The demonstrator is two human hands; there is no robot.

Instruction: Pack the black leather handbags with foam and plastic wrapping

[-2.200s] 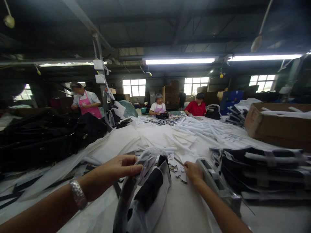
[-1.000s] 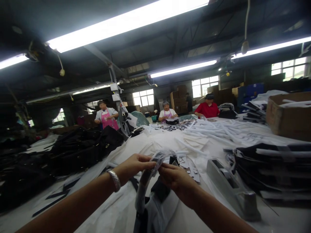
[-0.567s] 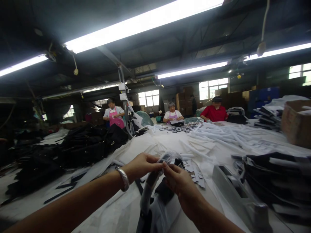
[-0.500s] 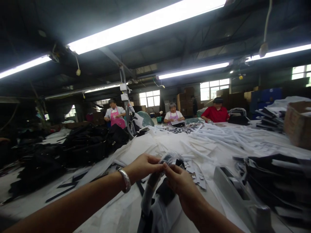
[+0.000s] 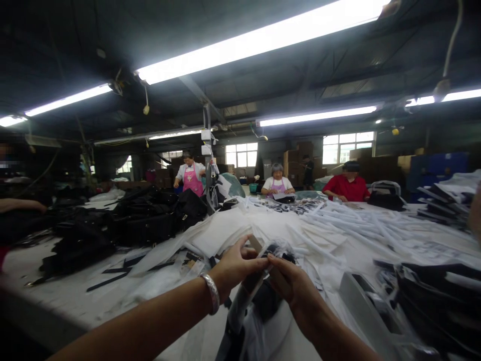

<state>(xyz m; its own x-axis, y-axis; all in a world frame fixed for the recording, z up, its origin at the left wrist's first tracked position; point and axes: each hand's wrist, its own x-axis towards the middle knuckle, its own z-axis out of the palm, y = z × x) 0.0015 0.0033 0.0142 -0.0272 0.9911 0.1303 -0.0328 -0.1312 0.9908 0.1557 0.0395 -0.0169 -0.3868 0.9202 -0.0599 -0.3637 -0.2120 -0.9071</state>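
Left hand (image 5: 235, 265) is closing thumb and fingers on the gathered neck of a clear plastic bag (image 5: 244, 306). A silver bracelet (image 5: 211, 293) is sitting on that wrist. Right hand (image 5: 289, 283) is pinching the same neck from the 3 o'clock side, with fingertips meeting the left ones. A short tan strip (image 5: 256, 243) is sticking up at 12 o'clock between the left fingers; I cannot tell what it is made of.

The bag is holding something dark and is hanging from both hands down toward 6 o'clock, over the white table (image 5: 75, 296).

A grey tape dispenser (image 5: 363, 308) is lying at 4 o'clock of the hands, with a stack of flat black packs (image 5: 436, 283) beyond it at 3 o'clock. Black bags (image 5: 143, 220) are piling up at 10 o'clock and white rolled tubes (image 5: 356, 220) at 1 o'clock. Three co-workers (image 5: 277, 184) are working at 12 o'clock, at the far edge.
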